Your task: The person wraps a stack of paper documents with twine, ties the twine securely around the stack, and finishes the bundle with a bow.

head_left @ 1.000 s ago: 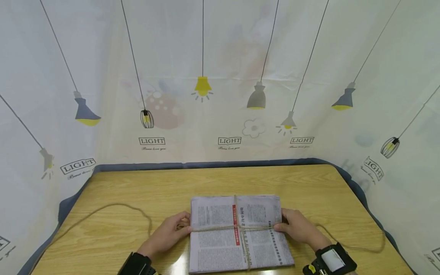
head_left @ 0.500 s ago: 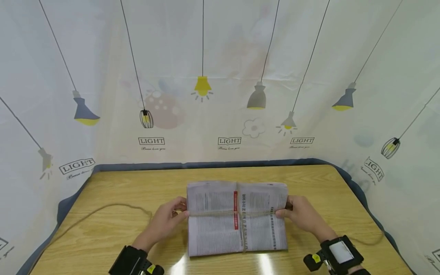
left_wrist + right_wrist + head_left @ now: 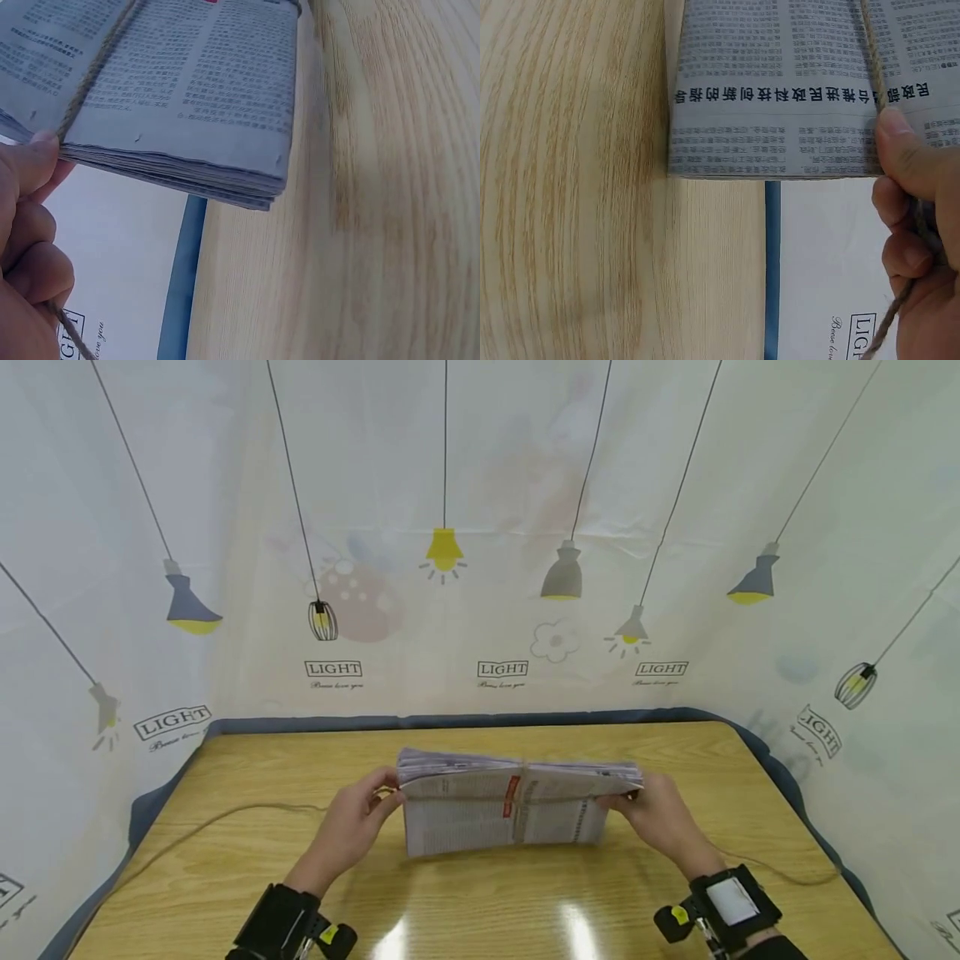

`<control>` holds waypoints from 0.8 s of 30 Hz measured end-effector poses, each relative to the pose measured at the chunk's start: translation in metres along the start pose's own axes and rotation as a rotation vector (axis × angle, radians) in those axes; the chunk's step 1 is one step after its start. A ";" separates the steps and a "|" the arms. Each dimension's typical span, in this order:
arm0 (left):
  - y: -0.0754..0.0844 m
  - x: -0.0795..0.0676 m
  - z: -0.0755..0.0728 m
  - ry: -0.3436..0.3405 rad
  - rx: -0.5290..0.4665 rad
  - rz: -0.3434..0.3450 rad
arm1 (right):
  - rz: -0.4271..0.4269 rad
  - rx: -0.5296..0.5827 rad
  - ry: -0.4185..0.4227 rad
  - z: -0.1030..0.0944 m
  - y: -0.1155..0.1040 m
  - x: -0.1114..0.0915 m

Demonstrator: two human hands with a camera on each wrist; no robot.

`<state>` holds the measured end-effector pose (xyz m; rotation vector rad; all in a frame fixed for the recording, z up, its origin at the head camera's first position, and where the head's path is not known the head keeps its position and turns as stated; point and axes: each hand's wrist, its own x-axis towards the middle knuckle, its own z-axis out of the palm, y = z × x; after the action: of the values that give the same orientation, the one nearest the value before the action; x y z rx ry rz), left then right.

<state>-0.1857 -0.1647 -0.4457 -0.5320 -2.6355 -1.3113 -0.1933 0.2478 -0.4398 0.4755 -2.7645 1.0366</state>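
A stack of folded newspapers [image 3: 465,822] is tipped up on its long edge over the table, its layered top edge facing up in the head view. Twine [image 3: 94,75] crosses its printed face both ways. My left hand [image 3: 352,822] grips the stack's left end, thumb on the twine at the edge; a twine tail [image 3: 71,330] runs out from under its curled fingers. At the opposite end my right hand [image 3: 660,818] pinches the stack, thumb [image 3: 900,139] pressed on the twine, with another twine tail [image 3: 889,322] passing through the curled fingers. The stack's far side is hidden.
Twine [image 3: 217,814] trails over the left of the wooden table [image 3: 465,910], and more twine [image 3: 787,877] lies on the right. Behind the table's far edge hangs a white curtain [image 3: 465,610] printed with lamps. Both wrists wear black camera mounts [image 3: 735,906].
The newspaper stack was lying flat with its face up; both hands have raised and tilted it onto its edge, moving it slightly away from me. Both hands keep their grip.
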 end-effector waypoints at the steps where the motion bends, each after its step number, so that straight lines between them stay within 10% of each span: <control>1: 0.000 0.001 0.000 0.011 0.008 0.018 | -0.012 -0.012 0.015 0.001 0.000 0.001; 12: -0.003 0.003 0.002 0.250 0.343 0.388 | -0.273 -0.050 0.245 0.010 0.006 0.005; 24: -0.023 0.001 0.011 0.275 0.432 0.531 | -0.570 -0.193 0.347 0.033 0.028 0.000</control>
<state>-0.1954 -0.1680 -0.4691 -0.8301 -2.2279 -0.5903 -0.2036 0.2457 -0.4816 0.8869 -2.1938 0.6346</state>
